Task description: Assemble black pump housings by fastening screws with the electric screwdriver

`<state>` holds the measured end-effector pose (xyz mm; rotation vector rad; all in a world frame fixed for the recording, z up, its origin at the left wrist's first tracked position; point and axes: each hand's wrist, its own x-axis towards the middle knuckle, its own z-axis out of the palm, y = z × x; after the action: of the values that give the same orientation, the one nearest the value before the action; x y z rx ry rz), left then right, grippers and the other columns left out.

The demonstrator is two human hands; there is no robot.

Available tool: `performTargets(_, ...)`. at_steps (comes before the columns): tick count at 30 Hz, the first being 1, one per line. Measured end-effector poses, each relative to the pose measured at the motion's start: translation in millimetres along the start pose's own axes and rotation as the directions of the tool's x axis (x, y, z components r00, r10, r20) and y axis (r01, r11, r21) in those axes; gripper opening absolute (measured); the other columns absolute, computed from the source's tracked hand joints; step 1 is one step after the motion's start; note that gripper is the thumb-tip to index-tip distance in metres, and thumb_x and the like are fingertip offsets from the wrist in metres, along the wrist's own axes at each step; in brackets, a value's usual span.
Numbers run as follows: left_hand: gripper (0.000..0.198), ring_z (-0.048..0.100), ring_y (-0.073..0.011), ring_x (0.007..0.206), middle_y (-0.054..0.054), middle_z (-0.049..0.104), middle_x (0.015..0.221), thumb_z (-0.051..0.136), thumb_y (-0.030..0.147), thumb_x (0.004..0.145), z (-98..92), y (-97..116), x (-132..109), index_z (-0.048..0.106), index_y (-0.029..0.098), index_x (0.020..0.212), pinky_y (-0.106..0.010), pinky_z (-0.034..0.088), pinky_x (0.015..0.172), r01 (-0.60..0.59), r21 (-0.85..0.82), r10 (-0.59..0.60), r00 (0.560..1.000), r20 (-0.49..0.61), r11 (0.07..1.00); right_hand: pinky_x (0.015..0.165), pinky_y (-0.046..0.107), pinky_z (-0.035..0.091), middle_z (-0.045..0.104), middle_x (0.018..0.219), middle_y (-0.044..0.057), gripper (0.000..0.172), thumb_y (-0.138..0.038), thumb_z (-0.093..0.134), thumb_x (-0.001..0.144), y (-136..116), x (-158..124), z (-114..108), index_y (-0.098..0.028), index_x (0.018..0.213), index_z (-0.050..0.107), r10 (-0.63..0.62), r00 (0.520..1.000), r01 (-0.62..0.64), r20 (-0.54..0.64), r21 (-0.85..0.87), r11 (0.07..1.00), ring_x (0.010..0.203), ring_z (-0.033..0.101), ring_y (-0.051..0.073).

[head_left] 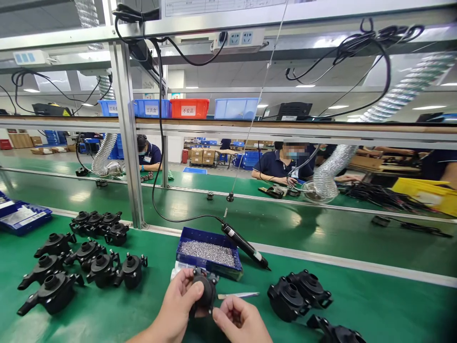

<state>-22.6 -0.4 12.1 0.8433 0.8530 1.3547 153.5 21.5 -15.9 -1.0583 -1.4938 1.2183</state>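
Observation:
My left hand (178,300) is closed round a small black pump (206,291), thumb on top. The fingers of my right hand (241,319) are pinched together at the pump's lower right edge; whatever is between them is hidden or too small to name. Behind the pump is a blue bin (233,274) of small silvery screws (207,251). A black electric screwdriver (246,245) hangs over the bin's right corner, tip down to the right. Tweezers (243,295) lie on the green mat between the bin and my right hand.
Several black pumps (102,269) stand in rows at left, and a few more (289,297) at right. A metal upright (128,143) and rail edge the bench behind. A blue tray (26,219) sits far left. Co-workers (282,162) sit across the line.

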Motion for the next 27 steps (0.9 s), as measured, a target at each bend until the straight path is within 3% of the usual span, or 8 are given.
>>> performTargets(3,0.063,0.064,-0.0194,0.077,-0.006,0.069,0.092,0.086,0.064,0.065,-1.2,-1,1,0.06,0.017,0.099,-0.035,0.06,0.064,0.142,0.044,-0.139,0.989,-0.058,0.989,0.056,0.027,0.039,0.057,0.058,-0.001,0.044,-0.056,0.073,0.084,-32,22,-24,-0.019,0.063,0.063,-0.155,0.987,0.141,-0.04,-0.241,0.96,0.058,0.05,0.016)
performTargets(6,0.065,0.06,-0.0163,0.065,-0.003,0.067,0.081,0.089,0.065,0.058,-4.6,-11,5,0.06,0.017,0.091,-0.033,0.059,0.055,0.251,0.143,-0.237,0.966,-0.107,0.957,0.078,0.035,0.049,0.071,0.093,0.007,0.027,-0.046,0.067,0.09,-65,64,-50,-0.02,0.097,0.071,-0.36,0.929,0.264,-0.088,-0.527,0.808,0.086,0.064,0.026)
performTargets(9,0.069,0.057,-0.0148,0.058,-0.003,0.067,0.079,0.091,0.066,0.047,-11.0,-22,11,0.057,0.019,0.085,-0.027,0.05,0.044,0.337,0.24,-0.31,0.94,-0.143,0.91,0.099,0.045,0.045,0.061,0.136,0.021,0.059,-0.03,0.072,0.084,-78,109,-68,-0.014,0.139,0.058,-0.296,0.953,0.155,-0.059,-0.747,0.647,0.126,0.055,0.037)
performTargets(12,0.067,0.052,-0.0107,0.054,-0.002,0.065,0.072,0.092,0.065,0.048,-18.1,-27,13,0.055,0.019,0.079,-0.021,0.04,0.044,0.332,0.296,-0.319,0.943,-0.093,0.895,0.09,0.039,0.048,0.071,0.12,0.02,0.046,-0.021,0.074,0.082,-75,136,-76,-0.012,0.127,0.067,-0.171,0.985,0.113,0.002,-0.758,0.643,0.112,0.065,0.034)
performTargets(17,0.067,0.046,-0.0079,0.056,0.001,0.058,0.062,0.092,0.069,0.048,-20.1,-27,13,0.055,0.017,0.069,-0.022,0.036,0.056,0.234,0.314,-0.262,0.964,0.05,0.92,0.076,0.034,0.047,0.074,0.097,0.01,0.02,-0.025,0.077,0.08,-92,133,-84,-0.019,0.097,0.069,-0.225,0.974,0.177,0.031,-0.723,0.668,0.091,0.067,0.029)
performTargets(20,0.075,0.046,-0.0085,0.057,-0.001,0.059,0.064,0.093,0.071,0.036,-16.1,-30,11,0.057,0.015,0.07,-0.023,0.034,0.057,0.262,0.285,-0.275,0.961,0.007,0.922,0.075,0.036,0.049,0.071,0.095,0.006,0.028,-0.048,0.068,0.09,-119,113,-72,-0.023,0.1,0.06,-0.337,0.941,0.25,-0.027,-0.618,0.746,0.087,0.066,0.027)
performTargets(23,0.075,0.05,-0.0091,0.061,-0.003,0.062,0.07,0.094,0.069,0.039,-12.5,-30,6,0.06,0.013,0.076,-0.023,0.038,0.059,0.277,0.286,-0.29,0.957,0.001,0.917,0.066,0.035,0.054,0.067,0.078,0.001,0.037,-0.055,0.068,0.09,-138,91,-41,-0.023,0.098,0.053,-0.388,0.918,0.373,-0.08,-0.159,0.914,0.067,0.068,0.022)
performTargets(27,0.08,0.052,-0.0114,0.059,-0.002,0.062,0.075,0.092,0.073,0.038,-8.8,-25,1,0.058,0.016,0.084,-0.024,0.044,0.048,0.356,0.32,-0.361,0.931,-0.046,0.878,0.054,0.029,0.053,0.064,0.069,-0.003,0.03,-0.043,0.073,0.09,-140,70,3,-0.022,0.095,0.052,-0.454,0.887,0.418,0.083,0.273,0.866,0.049,0.063,0.014)
